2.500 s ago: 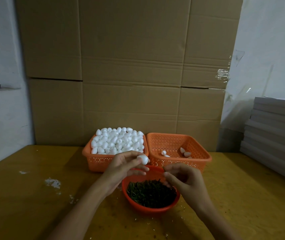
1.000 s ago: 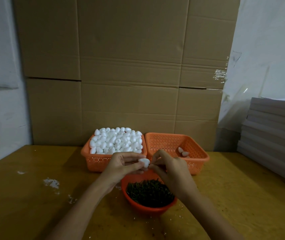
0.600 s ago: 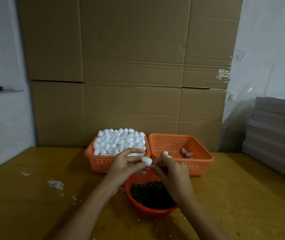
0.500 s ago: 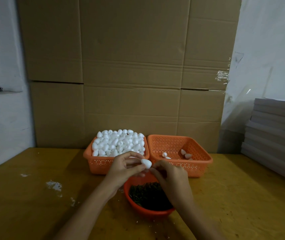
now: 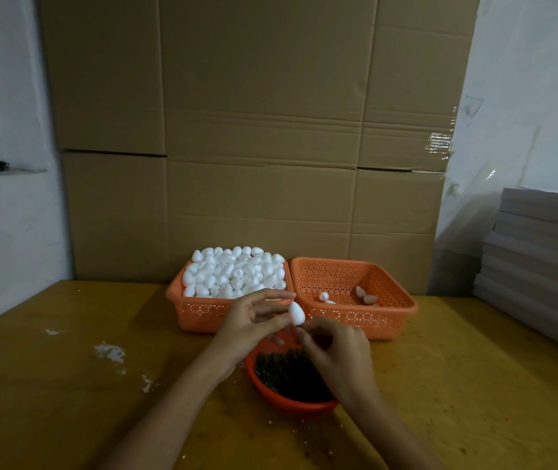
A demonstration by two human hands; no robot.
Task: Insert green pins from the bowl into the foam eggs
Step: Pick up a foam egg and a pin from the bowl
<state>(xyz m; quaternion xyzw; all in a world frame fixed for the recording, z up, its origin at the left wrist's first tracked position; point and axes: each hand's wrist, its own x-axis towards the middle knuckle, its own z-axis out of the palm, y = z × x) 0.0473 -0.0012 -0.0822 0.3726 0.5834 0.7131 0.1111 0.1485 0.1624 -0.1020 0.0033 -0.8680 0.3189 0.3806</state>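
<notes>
An orange bowl (image 5: 272, 388) of dark green pins (image 5: 291, 373) sits nearest on the yellow-brown bench (image 5: 50, 385), and everything else is placed from it. The right hand (image 5: 340, 356) hangs over the bowl's right half, its fingers (image 5: 304, 337) pinched together just under a white foam egg (image 5: 296, 313); whether a pin sits between them is too small to tell. The left hand (image 5: 253, 325) comes in over the bowl's left rim and grips that egg between thumb and fingertips, just above the bowl's far edge. White crumbs (image 5: 109, 352) lie on the bench well left of the bowl. Behind the bowl to the left, an orange basket (image 5: 203, 312) is heaped with foam eggs (image 5: 233, 273). Behind it to the right, touching that basket, a second orange basket (image 5: 386, 317) holds only a few eggs (image 5: 360, 293). Cardboard sheets (image 5: 264, 130) stand farthest back.
</notes>
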